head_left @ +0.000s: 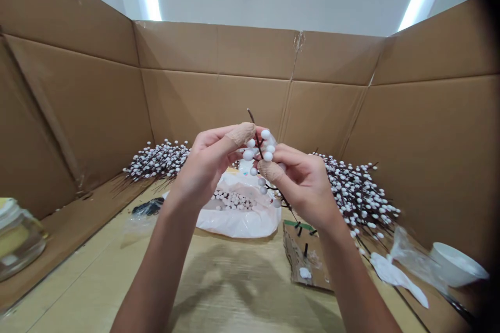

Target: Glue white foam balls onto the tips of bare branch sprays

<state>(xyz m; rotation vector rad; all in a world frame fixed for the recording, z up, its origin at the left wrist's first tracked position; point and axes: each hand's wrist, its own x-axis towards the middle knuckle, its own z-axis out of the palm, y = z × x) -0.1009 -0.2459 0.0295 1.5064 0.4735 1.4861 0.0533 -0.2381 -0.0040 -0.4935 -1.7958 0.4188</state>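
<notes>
Raised over the table, a dark brown artificial berry stem (261, 152) with white round berries is held between both hands. My left hand (211, 158) pinches it near the upper end, and a beige covering wraps the thumb. Lower on the stem, my right hand (302, 177) grips it, its thumb wrapped in the same way. The tip of the stem sticks up above the left thumb, and its lower end runs down beside the right hand. Behind the hands lies a white plastic bag (238, 223) holding many loose white berries (234, 200).
Berry stem bunches lie at left (158, 160) and right (357, 195). A cardboard piece (295, 255) with black pegs sits below my right hand. Further right are a white cloth-like piece (402, 276) and white bowl (457, 265); a jar (17, 244) stands left. Cardboard walls (219, 99) surround the table.
</notes>
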